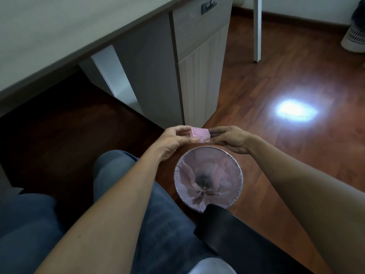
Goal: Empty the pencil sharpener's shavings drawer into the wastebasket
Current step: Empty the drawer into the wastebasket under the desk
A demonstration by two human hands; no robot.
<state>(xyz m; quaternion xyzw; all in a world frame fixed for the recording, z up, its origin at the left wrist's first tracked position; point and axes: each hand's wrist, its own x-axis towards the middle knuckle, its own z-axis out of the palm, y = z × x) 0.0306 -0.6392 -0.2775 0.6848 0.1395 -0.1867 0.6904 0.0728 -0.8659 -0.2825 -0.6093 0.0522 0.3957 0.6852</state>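
A small pink shavings drawer (199,134) is held between both hands, open side up, just beyond the far rim of the wastebasket. My left hand (173,140) pinches its left end and my right hand (230,139) pinches its right end. No shavings show inside the drawer. The round wastebasket (235,161) stands on the wooden floor below, lined with a pink bag, with a dark heap at its bottom. The sharpener itself is out of view.
A grey desk (59,32) with a drawer cabinet (199,62) stands ahead on the left. My knees in blue jeans (138,194) and a black chair armrest (237,230) fill the foreground. A white table leg (257,28) and a white perforated bin (354,38) stand far right.
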